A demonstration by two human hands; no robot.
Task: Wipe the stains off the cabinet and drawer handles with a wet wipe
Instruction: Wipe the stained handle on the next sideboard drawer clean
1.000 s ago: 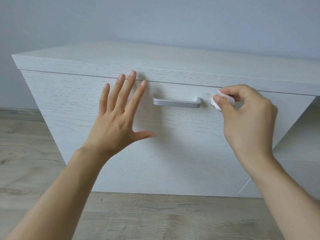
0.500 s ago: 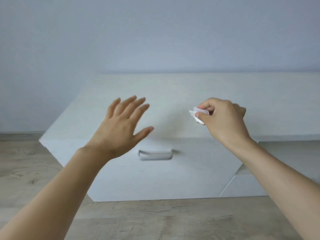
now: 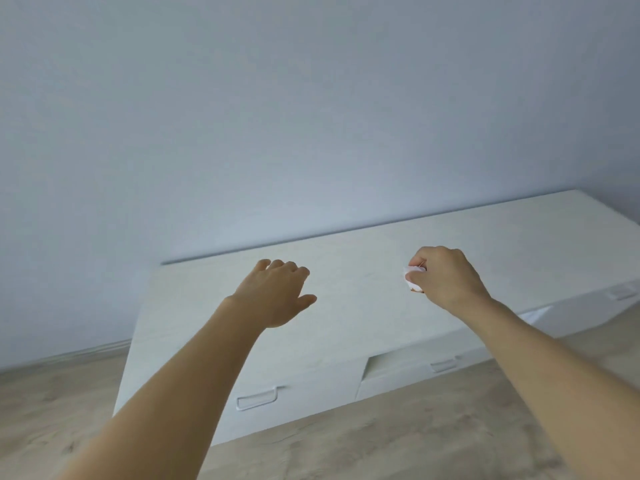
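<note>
We hold both hands out over the low cabinet (image 3: 346, 306), away from its handles, so no wiping is under way. Our right hand (image 3: 446, 275) pinches the crumpled white wet wipe (image 3: 412, 277) between thumb and curled fingers, so that grip is clamped on the wipe. Our left hand (image 3: 277, 292) hovers with fingers relaxed and loosely bent, its grip apart and holding nothing.

We judge the task partly done at best. From here the near drawer handle (image 3: 256, 398) shows no obvious stain, though it is too small and blurred to be sure. The middle handle (image 3: 443, 364) and the far handle (image 3: 621, 292) sit well to the right, and we cannot tell whether either is clean. They probably still need attention.

The cabinet is pale, matte board with a faint wood grain, long and flat-topped with sharp square edges. The handles are slim, flattened bars with rounded corners, pale like the fronts around them. The wipe looks soft and bunched. The floor (image 3: 363, 441) is light wood-look plank, and the wall (image 3: 311, 116) behind is plain and smooth.
</note>
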